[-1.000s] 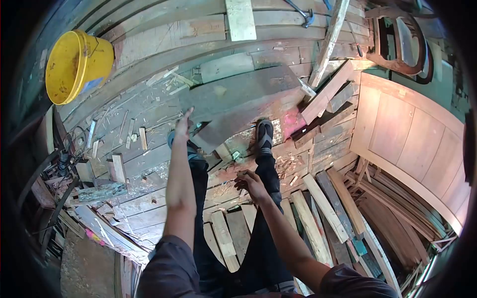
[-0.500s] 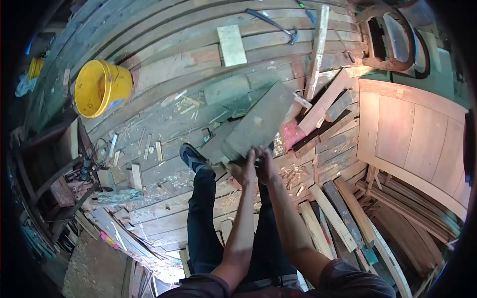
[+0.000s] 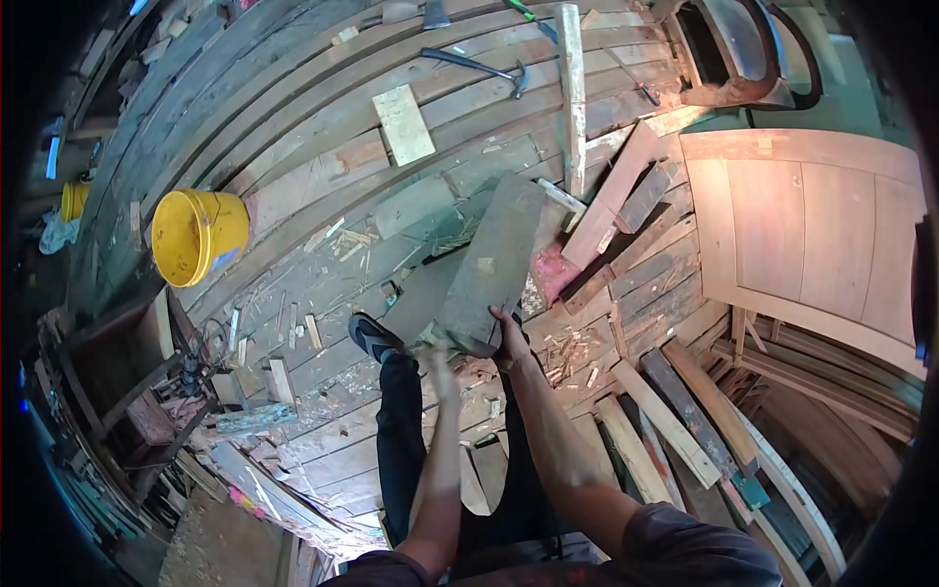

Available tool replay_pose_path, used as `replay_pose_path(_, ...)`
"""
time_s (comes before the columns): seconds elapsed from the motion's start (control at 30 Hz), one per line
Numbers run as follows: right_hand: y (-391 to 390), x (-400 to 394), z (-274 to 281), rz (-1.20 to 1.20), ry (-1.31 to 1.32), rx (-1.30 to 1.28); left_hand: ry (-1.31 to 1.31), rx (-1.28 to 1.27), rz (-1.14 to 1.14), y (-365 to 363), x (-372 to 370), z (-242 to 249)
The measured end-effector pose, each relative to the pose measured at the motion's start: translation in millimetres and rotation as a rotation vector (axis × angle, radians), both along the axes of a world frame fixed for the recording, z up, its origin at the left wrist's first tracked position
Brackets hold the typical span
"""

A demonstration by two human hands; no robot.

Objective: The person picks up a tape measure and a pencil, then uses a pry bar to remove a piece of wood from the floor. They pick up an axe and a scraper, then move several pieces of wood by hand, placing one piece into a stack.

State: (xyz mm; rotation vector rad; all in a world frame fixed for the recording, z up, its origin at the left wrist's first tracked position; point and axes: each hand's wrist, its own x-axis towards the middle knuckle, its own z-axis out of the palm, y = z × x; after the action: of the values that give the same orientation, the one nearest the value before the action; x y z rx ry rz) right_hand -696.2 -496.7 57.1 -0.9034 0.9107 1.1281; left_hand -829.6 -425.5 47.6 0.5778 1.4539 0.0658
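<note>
A wide, grey-brown wooden board (image 3: pixel 497 245) lies tilted in front of me, its near end by my legs. My right hand (image 3: pixel 511 340) grips the near right corner of this board, thumb on the top face and fingers over the edge. Close to the near left corner is my left hand (image 3: pixel 437 360), smeared by motion, so its fingers cannot be made out. Below the board's left side, another flat board (image 3: pixel 421 298) shows in part. My sandalled foot (image 3: pixel 374 336) rests to the left of it.
A yellow bucket (image 3: pixel 201 235) lies on its side at left on the plank floor. Farther off are a hammer (image 3: pixel 479 65), a pale wood block (image 3: pixel 403 125) and a long batten (image 3: pixel 572 98). Several planks (image 3: pixel 675 416) lie at right, below a wooden panel (image 3: pixel 802 230). Wood chips litter the floor.
My hands, close together before, are now apart: the left has moved left and down, while the right stays at the board's corner. The camera view has shifted, and the board looks steeper.
</note>
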Motion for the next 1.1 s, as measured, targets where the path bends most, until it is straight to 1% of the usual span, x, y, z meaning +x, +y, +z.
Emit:
replay_pose_path(0.03,-4,3,2,0.019,-0.004,-0.044,-0.032,-0.082,-0.056,19,-2,-1)
replay_pose_path(0.1,-18,7,-3,0.016,-0.006,0.0,-0.094,-0.248,-0.162,54,12,5)
replay_pose_path(0.2,-30,25,6,0.052,0.007,0.028,-0.168,-0.473,-0.323,83,79,51)
replay_pose_path(0.23,-37,27,5,0.068,0.021,0.041,-0.245,-0.564,-0.345,80,89,38)
replay_pose_path(0.27,-43,28,5,0.084,0.036,0.053,-0.246,-0.533,-0.501,73,93,28)
replay_pose_path(0.33,-48,31,7,0.103,0.031,0.035,-0.248,-0.463,-0.808,65,114,29)
replay_pose_path(0.37,-51,31,5,0.118,0.022,0.007,-0.24,-0.589,-0.822,55,107,-5)
replay_pose_path(0.47,-65,32,10,0.16,0.024,-0.024,-0.228,-0.733,-0.764,51,111,3)
replay_pose_path(0.5,-66,34,11,0.174,0.026,-0.021,-0.21,-0.697,-0.77,48,113,4)
replay_pose_path(0.57,-69,35,17,0.127,0.03,0.008,-0.17,-0.627,-0.776,35,110,3)
replay_pose_path(0.67,-73,38,24,0.076,0.045,0.02,-0.262,-0.732,-0.668,13,92,-33)
replay_pose_path(0.7,-77,40,20,0.075,0.048,0.04,-0.222,-0.71,-0.699,18,104,-4)
replay_pose_path(0.8,-85,45,11,0.091,0.022,0.076,-0.257,-0.76,-0.614,11,115,16)
replay_pose_path(0.83,-88,51,15,0.106,0.009,0.079,-0.291,-0.663,-0.619,10,121,29)
replay_pose_path(0.93,-101,69,53,0.189,-0.019,0.069,-0.28,-0.739,-0.585,5,156,82)
replay_pose_path(0.97,-103,75,64,0.235,-0.035,0.072,-0.249,-0.618,-0.576,0,163,110)
replay_pose_path(1.03,-103,91,94,0.353,-0.064,0.08,-0.286,-0.496,-0.512,-6,164,166)
replay_pose_path(1.1,-97,107,129,0.507,-0.079,0.066,-0.363,-0.442,-0.416,-12,150,196)
